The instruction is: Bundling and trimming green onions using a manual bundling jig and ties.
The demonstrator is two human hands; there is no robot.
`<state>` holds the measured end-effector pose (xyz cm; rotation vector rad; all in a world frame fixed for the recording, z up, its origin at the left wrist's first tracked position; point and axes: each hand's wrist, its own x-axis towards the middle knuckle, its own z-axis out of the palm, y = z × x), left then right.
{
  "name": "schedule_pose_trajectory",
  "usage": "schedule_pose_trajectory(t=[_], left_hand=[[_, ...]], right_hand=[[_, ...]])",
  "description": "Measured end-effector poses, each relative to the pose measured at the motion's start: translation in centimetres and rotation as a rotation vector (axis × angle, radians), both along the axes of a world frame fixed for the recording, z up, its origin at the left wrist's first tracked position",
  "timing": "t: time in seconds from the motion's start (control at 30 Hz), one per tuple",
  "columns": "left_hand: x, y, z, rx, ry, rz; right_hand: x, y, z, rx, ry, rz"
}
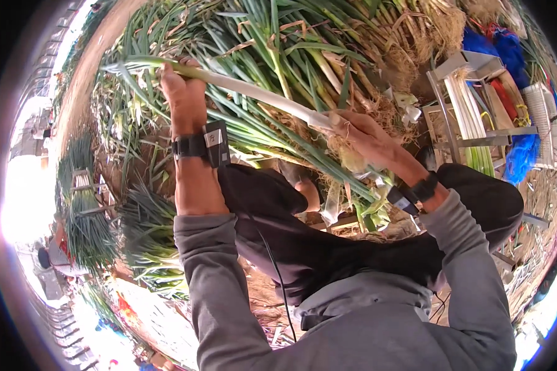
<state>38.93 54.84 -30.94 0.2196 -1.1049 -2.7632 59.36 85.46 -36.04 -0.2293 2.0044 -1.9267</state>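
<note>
A long green onion [250,89] is being held slantwise over the far heap [241,46], its leafy left end being gripped by the closed left hand [185,89], its root end by the curled right hand [365,136], seemingly for steadiness.

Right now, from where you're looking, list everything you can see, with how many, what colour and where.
Held green onion: one, white and green, between both hands
Onion pile: too many to count, green, top middle
Roots: many, tan, upper right
Metal stand: one, grey, right
Stalks in the stand: one bundle, white and green, right
Netting: several patches, blue, right
Crate: one, whitish, far right
Onion bundle: one, green, left
Rim items: too blurred to name
Trousers: one pair, dark, lower middle
Sleeves: two, grey, bottom
Wrist straps: two, black, one per wrist
Left hand: one, bare, upper left
Right hand: one, bare, right of centre
</note>
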Motion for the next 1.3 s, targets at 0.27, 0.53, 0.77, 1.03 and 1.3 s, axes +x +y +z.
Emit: schedule_pose_trajectory(t=[0.27, 0.53, 0.77, 1.03, 1.3], left_hand=[[-1.6, -8.4, -4.9, -0.304, 0.085, -0.073], [-1.7, -2.7, -2.4, 0.084, -0.241, 0.035], [-2.0, 0.9, -2.3, 0.124, -0.289, 0.053], [-1.2, 5.4, -2.3, 0.065, -0.287, 0.087], [-1.7, 0.1, 0.5, -0.027, -0.048, 0.514]], right_hand=[[1.9, -4.1, 5.9, 0.359, 0.413, 0.064], [7.0, -2.7, 9.4, 0.666, 0.657, -0.020], [11.2, -1.1, 12.2, 0.864, 0.740, -0.081], [16.1, 1.8, 13.9, 1.027, 0.682, -0.117], [12.0, 9.6, 7.2, 0.552, 0.250, -0.949]])
